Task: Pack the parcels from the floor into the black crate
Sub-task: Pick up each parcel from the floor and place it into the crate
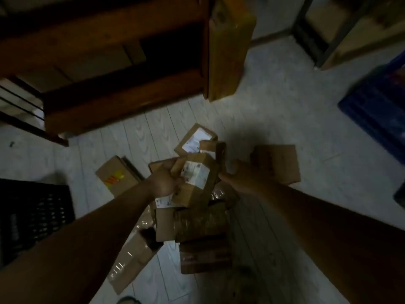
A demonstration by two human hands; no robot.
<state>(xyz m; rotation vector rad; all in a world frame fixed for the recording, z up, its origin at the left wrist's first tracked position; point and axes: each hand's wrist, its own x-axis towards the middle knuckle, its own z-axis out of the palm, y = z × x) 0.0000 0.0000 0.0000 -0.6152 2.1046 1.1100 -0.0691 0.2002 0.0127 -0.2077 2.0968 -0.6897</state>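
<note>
Several brown cardboard parcels lie heaped on the pale floor in the dim middle of the head view. My left hand (164,182) grips a labelled parcel (196,174) at the top of the heap. My right hand (245,177) holds a plain brown parcel (282,164) just right of it. The black crate (32,213) stands at the left edge, beside my left forearm. A parcel with a white label (196,139) lies behind the hands. Another with orange and yellow marks (116,177) lies to the left.
A dark wooden shelf unit (122,84) fills the upper left. A blue crate (377,108) sits at the right edge. A metal rack leg (306,34) stands at the upper right. A taped box (131,257) lies near my feet.
</note>
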